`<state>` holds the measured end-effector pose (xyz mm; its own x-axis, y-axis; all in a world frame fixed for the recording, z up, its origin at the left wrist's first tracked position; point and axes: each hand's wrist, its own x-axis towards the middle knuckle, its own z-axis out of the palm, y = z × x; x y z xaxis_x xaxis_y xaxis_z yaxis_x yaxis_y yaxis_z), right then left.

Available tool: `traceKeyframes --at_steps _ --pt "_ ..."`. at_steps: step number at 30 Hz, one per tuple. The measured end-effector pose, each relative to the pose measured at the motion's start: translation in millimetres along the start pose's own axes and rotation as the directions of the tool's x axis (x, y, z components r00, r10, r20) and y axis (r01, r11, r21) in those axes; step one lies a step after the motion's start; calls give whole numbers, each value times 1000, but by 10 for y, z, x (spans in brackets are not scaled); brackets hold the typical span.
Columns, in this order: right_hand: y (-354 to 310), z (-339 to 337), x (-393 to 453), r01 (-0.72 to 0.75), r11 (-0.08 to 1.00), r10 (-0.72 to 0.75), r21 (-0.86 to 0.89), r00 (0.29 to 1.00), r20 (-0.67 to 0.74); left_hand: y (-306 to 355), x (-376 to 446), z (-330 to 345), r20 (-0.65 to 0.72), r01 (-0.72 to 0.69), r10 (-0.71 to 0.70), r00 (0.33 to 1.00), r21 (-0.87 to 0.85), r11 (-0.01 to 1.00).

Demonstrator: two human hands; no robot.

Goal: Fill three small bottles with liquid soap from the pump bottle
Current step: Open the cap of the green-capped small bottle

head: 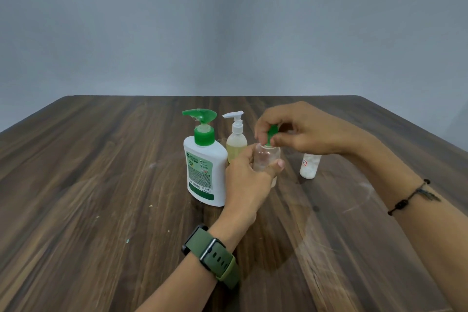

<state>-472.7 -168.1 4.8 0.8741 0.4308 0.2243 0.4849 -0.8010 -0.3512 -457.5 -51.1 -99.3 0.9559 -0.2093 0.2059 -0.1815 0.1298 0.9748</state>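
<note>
Clear bottle (266, 159) mid-desk (101, 185), just right of pump bottle (206, 172). Left hand (247, 180) fingers wrap its body; right hand (298, 132) fingers pinch green cap (272, 135) at the neck. Likely light, thin, slick plastic, squashable: hold body low, gently.

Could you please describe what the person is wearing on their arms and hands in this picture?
Both forearms are bare, with no sleeves in view and no gloves. The left wrist carries a watch on an olive-green strap with a dark buckle and a row of holes. The right wrist has a thin black corded bracelet with small dark beads and a dangling charm.
</note>
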Motion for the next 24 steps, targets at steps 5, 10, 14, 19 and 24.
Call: traceKeyframes --at_steps 5,10,14,19,24 --pt "54 -15 29 78 941 -71 330 997 -34 50 34 -48 134 45 -30 991 -105 993" --pt "47 140 117 154 815 -12 559 968 -250 75 3 -83 211 102 -65 975 -172 980" --pt "52 98 177 267 644 89 717 905 -417 25 -87 -178 366 187 -136 921 -108 976" --pt "255 271 231 -370 927 372 -65 928 6 -31 -230 -336 327 166 -132 936 -76 983" --pt "403 887 201 -340 826 433 -450 893 120 48 -324 -544 271 147 -136 953 -22 989"
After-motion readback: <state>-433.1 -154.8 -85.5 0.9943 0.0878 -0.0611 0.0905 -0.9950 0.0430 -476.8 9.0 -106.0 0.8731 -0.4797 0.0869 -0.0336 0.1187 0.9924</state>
